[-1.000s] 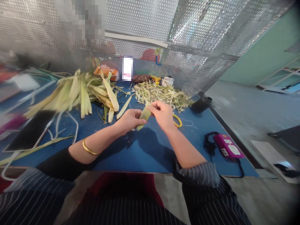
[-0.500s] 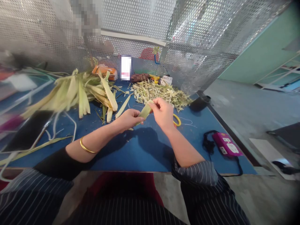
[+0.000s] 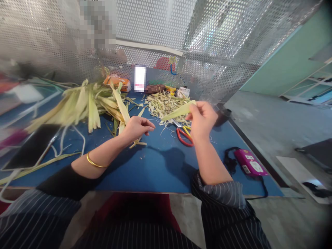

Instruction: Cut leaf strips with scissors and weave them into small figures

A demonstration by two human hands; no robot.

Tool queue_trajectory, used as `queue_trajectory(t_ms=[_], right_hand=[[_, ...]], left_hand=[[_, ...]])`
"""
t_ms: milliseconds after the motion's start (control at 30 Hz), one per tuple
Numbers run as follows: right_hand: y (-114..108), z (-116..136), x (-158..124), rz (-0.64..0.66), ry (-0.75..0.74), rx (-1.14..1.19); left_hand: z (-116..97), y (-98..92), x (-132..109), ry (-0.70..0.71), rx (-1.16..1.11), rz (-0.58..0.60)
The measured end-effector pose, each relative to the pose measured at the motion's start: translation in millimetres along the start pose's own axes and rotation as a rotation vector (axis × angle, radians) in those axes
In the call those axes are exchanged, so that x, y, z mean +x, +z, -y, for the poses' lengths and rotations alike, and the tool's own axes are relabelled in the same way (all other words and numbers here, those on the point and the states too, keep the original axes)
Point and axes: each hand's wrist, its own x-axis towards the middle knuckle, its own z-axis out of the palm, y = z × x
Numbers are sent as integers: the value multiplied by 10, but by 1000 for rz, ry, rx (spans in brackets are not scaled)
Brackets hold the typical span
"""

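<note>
Your two hands are apart above the blue table (image 3: 145,176). Your right hand (image 3: 203,121) is raised at the wrist, its forearm rising steeply from a rolled, pinstriped cuff (image 3: 223,193); thumb and bent fingers pinch the broad end of a pale green husk strip (image 3: 178,111). Your left hand (image 3: 137,128) extends palm-down, forearm slanting inward, with the fingers loosely bent toward the right and no object visible between them. A smooth gold bangle (image 3: 94,162) circles that forearm.

The strip, flat and leaf-like with fine lengthwise grain, tapers toward its left tip in front of a loose heap of husk shreds (image 3: 166,103), which are thin, dry and straw-coloured. Below the strip lie scissors (image 3: 184,137) with one red and one yellow handle loop, their metal blades pointing toward the heap; your right hand partly covers the yellow loop. Small husk scraps (image 3: 138,142) lie just below your left hand. To its left spreads a bundle of long husks (image 3: 83,103), ribbed, papery and cream to green. A box-shaped magenta object (image 3: 250,162) with white markings rests near the table's right edge. Behind stands a perforated, shiny metal screen (image 3: 155,27).
</note>
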Motion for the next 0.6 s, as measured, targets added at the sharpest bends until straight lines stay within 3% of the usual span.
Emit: queue_trajectory(t_ms=[100,167,300,367,467,600], right_hand=[[-28,34,-48,-42,-132,-134],[-16,74,-160,-3,-283,-257],[41,127,-412,297,-620,-399],[68,138,-480,497,-738,-421],[101,144,-496,642,-835,-447],[131,113,-457,618,-863,-427]], left_hand=[[-57,17,-25,62,-3,-100],[-106,54,-55,24,-93,-105],[-169,104,-98,-221,-472,114],[-178,100,-101,-265,-596,148],[-186,70,-90,-268,-645,49],[-209,26,-75,-229,-595,-95]])
